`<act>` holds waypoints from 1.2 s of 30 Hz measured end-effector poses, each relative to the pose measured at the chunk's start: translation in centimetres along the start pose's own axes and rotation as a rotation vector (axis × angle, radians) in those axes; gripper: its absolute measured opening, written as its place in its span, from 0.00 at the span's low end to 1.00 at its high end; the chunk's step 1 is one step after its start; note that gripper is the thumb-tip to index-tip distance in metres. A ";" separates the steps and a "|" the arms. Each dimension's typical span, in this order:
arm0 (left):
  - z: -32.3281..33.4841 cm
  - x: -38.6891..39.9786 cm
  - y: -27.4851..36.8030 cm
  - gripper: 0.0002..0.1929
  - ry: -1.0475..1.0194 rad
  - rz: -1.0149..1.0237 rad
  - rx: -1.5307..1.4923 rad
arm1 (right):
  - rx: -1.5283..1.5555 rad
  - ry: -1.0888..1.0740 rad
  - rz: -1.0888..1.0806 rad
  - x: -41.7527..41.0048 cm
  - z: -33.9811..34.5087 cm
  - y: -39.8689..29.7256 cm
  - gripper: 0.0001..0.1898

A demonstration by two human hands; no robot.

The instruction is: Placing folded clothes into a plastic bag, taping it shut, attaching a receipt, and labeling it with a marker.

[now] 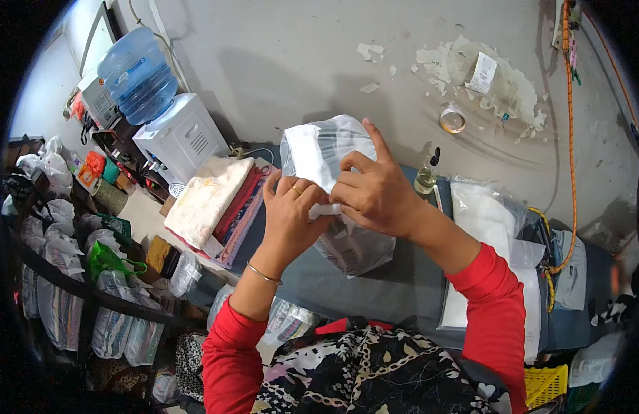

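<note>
A clear plastic bag (358, 253) with folded white material (311, 155) in its upper part is held up before me, over a grey-covered table. My left hand (296, 199) pinches its middle from the left, with a gold-coloured ring on one finger. From the right, my right hand (368, 189) grips the same part, its index finger pointing up. Between my fingertips shows a small white rolled or folded piece (324, 210). The fingers partly hide how the bag is gathered there.
Folded cloths (211, 202) lie at the left beside a water dispenser (182, 137). A small glass bottle (426, 178) stands near the wall. White sheets in clear plastic (480, 222) lie at the right, near an orange rope (570, 155). A tape roll (452, 119) hangs on the wall.
</note>
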State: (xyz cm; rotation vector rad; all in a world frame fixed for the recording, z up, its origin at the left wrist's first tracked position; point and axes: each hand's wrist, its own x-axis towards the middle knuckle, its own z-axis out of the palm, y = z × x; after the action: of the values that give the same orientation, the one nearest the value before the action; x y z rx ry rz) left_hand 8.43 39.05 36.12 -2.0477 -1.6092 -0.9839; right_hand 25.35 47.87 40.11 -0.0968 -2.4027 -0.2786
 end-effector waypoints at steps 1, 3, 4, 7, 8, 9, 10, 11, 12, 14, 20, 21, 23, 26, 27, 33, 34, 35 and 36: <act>0.4 -0.5 -0.2 0.15 -0.001 -0.003 0.001 | 0.003 0.000 -0.001 -0.1 -0.1 -0.1 0.06; 1.1 -1.2 -0.4 0.14 0.108 -0.019 -0.011 | 0.352 0.071 0.207 -0.7 -0.4 -0.2 0.10; 1.4 -1.1 -0.4 0.13 0.134 -0.040 -0.031 | 0.350 0.068 0.211 -1.1 -0.2 0.0 0.10; 1.7 -1.1 -0.2 0.10 0.165 0.007 -0.051 | 0.070 0.014 0.181 -1.9 0.3 0.1 0.11; 2.0 -1.2 -0.4 0.10 0.160 0.010 -0.058 | 0.044 0.005 0.161 -1.7 0.4 -0.2 0.10; 2.4 -1.4 -0.8 0.11 0.130 -0.039 -0.328 | 0.021 -0.003 0.137 -1.7 0.6 -0.3 0.09; 2.7 -1.5 -1.0 0.13 0.097 -0.090 -0.597 | 0.023 -0.005 0.142 -1.9 0.9 -0.2 0.09; 2.9 -1.6 -1.2 0.13 0.092 -0.093 -0.600 | 0.008 0.030 0.122 -2.3 1.5 -0.2 0.08; 2.9 -1.9 -1.3 0.13 0.105 -0.050 -0.544 | 0.000 0.063 0.099 -2.6 2.0 -0.4 0.07; 3.7 -2.4 -1.7 0.15 0.165 0.049 -0.438 | -0.055 0.057 0.079 -3.5 2.3 -1.1 0.06; 4.8 -3.4 -2.4 0.16 0.256 0.175 -0.307 | 0.016 0.144 0.070 -6.1 2.7 -2.2 0.09; 4.1 -3.2 -2.3 0.15 0.224 0.203 -0.335 | 0.038 0.127 0.077 -6.1 2.2 -2.2 0.11; 2.3 -3.2 -2.3 0.14 0.057 0.188 -0.394 | 0.066 0.054 0.093 -5.8 1.6 -1.4 0.14; 1.9 -3.0 -2.0 0.09 -0.064 0.076 -0.429 | 0.268 -0.150 0.202 -3.9 0.7 -0.5 0.18; 1.8 -2.8 -1.9 0.09 -0.072 0.084 -0.431 | 0.266 -0.145 0.211 -3.4 0.9 0.0 0.18; 1.6 -2.6 -0.7 0.19 -0.105 -0.019 -0.422 | 0.093 -0.261 0.126 -1.4 1.7 0.0 0.14; 1.3 -2.3 0.0 0.20 -0.101 -0.041 -0.375 | 0.093 -0.262 0.132 -1.5 1.9 0.0 0.14; 1.3 -2.1 0.3 0.22 -0.097 -0.062 -0.329 | 0.099 -0.239 0.124 -1.6 2.1 0.1 0.13; 1.4 -2.2 0.2 0.22 -0.099 -0.063 -0.329 | 0.108 -0.214 0.111 -1.6 2.3 0.0 0.12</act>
State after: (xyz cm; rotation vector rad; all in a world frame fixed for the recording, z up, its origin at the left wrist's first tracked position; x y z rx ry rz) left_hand 8.76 38.36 33.65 -2.3021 -1.6618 -1.2592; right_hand 25.04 48.39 37.43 -0.2189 -2.6079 -0.0896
